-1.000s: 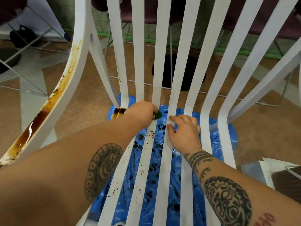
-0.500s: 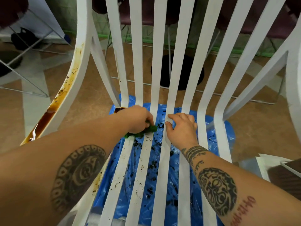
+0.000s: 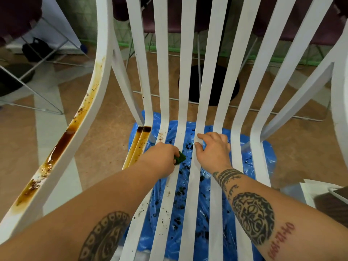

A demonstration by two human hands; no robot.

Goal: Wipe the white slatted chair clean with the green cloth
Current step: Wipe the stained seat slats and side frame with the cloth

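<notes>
The white slatted chair [image 3: 185, 76] fills the view, its slats running from the back down into the seat. My left hand [image 3: 162, 157] grips the green cloth [image 3: 179, 157] and presses it on a seat slat near the bend; only a corner of the cloth shows past my fingers. My right hand [image 3: 213, 149] rests on the neighbouring slats just to the right, thumb and fingers hooked over a slat edge. Brown sticky stains [image 3: 62, 146] streak the left armrest, and more brown stain [image 3: 140, 141] covers the leftmost seat slats. Dark crumbs speckle the slats near my left forearm.
A blue plastic sheet [image 3: 263, 157] lies on the floor under the seat, dotted with dark crumbs. Behind the chair stand dark maroon chairs on wire legs [image 3: 293, 19] and a round black base [image 3: 209, 85]. White paper [image 3: 310, 191] lies at the right.
My left hand slid the cloth along the slat, down and then back up toward the bend. The stained leftmost slats are uncovered again. My right hand stays on the same slats.
</notes>
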